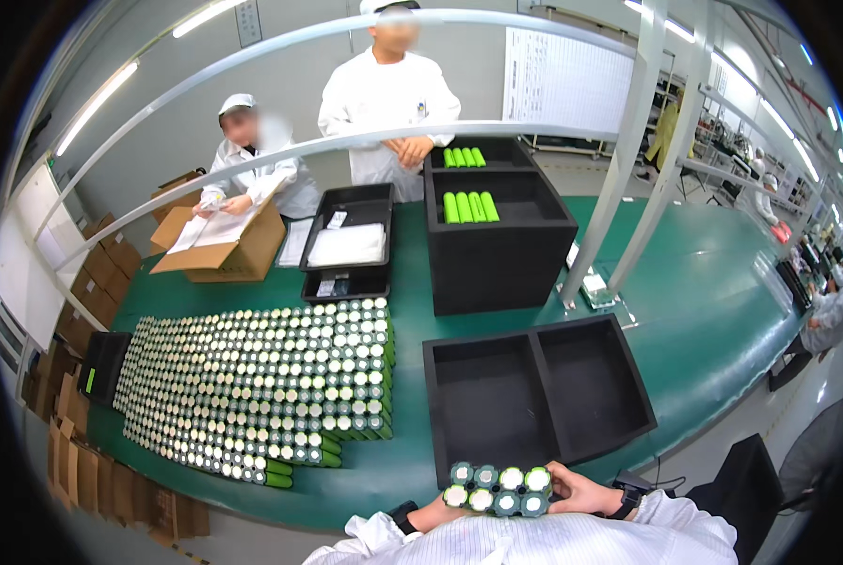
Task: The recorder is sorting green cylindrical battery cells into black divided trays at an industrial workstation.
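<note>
Close to my body, a block of green cylindrical battery cells [498,491] stands in two rows, its round ends facing up. Its right end is gripped by my right hand [581,492], the thumb and fingers closed against the side. My left hand [431,514] holds the opposite end; most of its fingers are hidden behind the block. Just beyond the block lies a black two-compartment tray [539,377] with nothing in it. To the left, a large array of similar cells [252,377] stands packed in rows on the green table [704,282].
A stack of black trays [501,268] with green cells stands behind. Left of it are shallow black trays [346,202] and a cardboard box [228,250]. Metal posts [619,160] rise from the table. Two people in white stand across it. A small black tray [106,367] sits far left.
</note>
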### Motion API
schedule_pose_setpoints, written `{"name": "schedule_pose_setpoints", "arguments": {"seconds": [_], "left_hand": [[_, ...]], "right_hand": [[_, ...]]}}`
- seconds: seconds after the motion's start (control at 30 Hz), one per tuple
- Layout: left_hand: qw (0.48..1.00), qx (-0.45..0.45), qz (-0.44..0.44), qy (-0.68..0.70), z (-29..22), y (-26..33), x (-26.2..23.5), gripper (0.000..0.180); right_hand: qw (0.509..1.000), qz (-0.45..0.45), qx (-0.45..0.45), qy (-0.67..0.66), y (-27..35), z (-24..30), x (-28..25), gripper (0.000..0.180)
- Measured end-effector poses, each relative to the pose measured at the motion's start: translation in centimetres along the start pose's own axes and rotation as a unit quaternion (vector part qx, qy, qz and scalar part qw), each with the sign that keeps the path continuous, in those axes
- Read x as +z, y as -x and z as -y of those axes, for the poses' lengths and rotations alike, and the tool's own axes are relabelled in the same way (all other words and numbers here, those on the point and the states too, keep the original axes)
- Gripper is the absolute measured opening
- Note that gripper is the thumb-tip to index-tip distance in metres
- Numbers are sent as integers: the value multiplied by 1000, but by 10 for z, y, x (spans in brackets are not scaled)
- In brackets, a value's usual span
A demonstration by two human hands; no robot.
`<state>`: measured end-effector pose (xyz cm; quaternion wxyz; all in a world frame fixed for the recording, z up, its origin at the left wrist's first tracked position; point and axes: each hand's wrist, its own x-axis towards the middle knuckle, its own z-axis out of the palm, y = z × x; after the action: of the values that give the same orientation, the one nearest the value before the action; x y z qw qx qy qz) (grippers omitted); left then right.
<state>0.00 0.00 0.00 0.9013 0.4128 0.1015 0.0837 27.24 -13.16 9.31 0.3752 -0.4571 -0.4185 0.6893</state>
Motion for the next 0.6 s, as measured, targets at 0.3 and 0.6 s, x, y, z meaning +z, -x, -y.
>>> {"name": "schedule_pose_setpoints", "arguments": {"seconds": [0.3, 0.6], "left_hand": [[956, 64, -52, -283, -33, -15, 30, 48], [964, 28, -75, -252, -22, -9, 29, 58]], "right_hand": [[965, -94, -135, 204, -2, 26, 8, 106], [863, -114, -188, 454, -4, 40, 25, 96]]}}
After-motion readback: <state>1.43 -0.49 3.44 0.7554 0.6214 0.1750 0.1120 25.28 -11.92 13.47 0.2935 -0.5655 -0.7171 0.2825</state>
